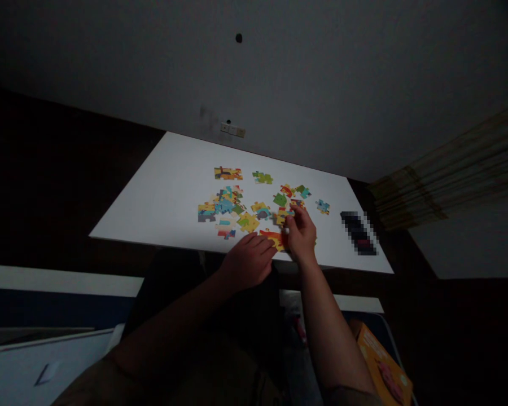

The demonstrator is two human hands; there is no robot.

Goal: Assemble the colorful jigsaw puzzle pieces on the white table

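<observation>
Several colourful jigsaw pieces (231, 206) lie scattered on a white table (169, 186). My left hand (248, 260) rests at the table's near edge, its fingertips touching an orange and yellow joined piece (274, 237). My right hand (301, 232) sits just to the right of it, fingers pinched on a small puzzle piece (286, 215) above that orange piece. A joined strip of pieces (227, 173) lies farther back, and a green pair (262, 178) beside it.
A dark blurred-out object (359, 232) lies on the table's right side. An orange puzzle box (383, 366) stands on the floor at lower right. A white board or lid (34, 366) is at lower left. The wall behind carries a socket (232, 130).
</observation>
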